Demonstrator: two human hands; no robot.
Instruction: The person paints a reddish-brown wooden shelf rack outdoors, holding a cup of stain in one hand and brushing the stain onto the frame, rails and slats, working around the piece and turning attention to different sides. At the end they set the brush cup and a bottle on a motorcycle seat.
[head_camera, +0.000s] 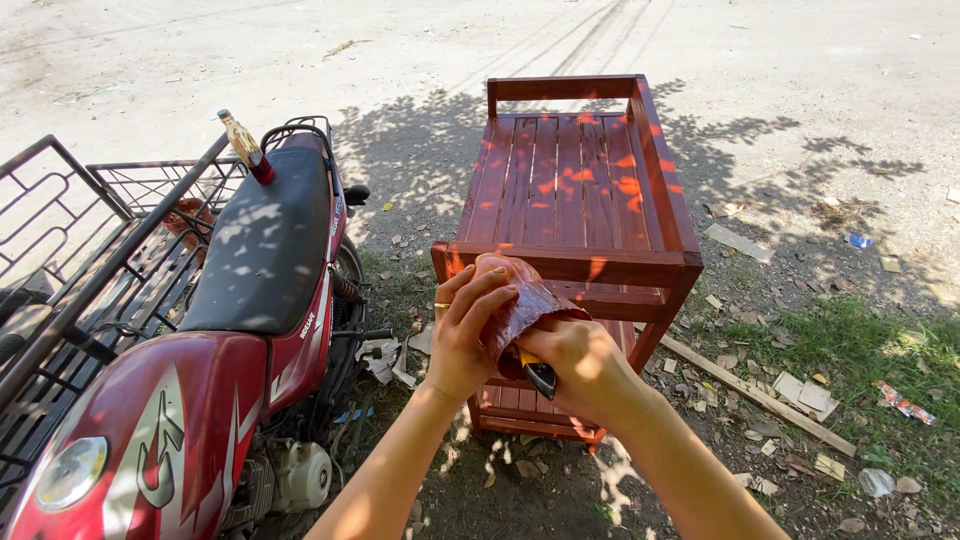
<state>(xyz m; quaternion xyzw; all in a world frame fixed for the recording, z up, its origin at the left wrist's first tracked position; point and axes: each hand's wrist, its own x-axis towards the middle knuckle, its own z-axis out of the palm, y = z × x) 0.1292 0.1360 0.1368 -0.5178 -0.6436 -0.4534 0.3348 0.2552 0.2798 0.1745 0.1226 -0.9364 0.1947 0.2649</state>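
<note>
My left hand (465, 330) pinches the top of a reddish-brown stained rag (520, 305) and wears a ring. My right hand (580, 365) grips a tool with a black and yellow handle (540, 375), its upper part wrapped in the rag. Both hands hover in front of the near rail of a red-brown slatted wooden cart (575, 185) that stands on the ground.
A red motorcycle (200, 400) with a black seat stands at the left, with a metal sidecar cage (70, 260) beside it and a bottle (245, 145) at the seat's rear. Wood scraps (755, 395) and litter lie on grass at the right. Bare dirt ground stretches beyond.
</note>
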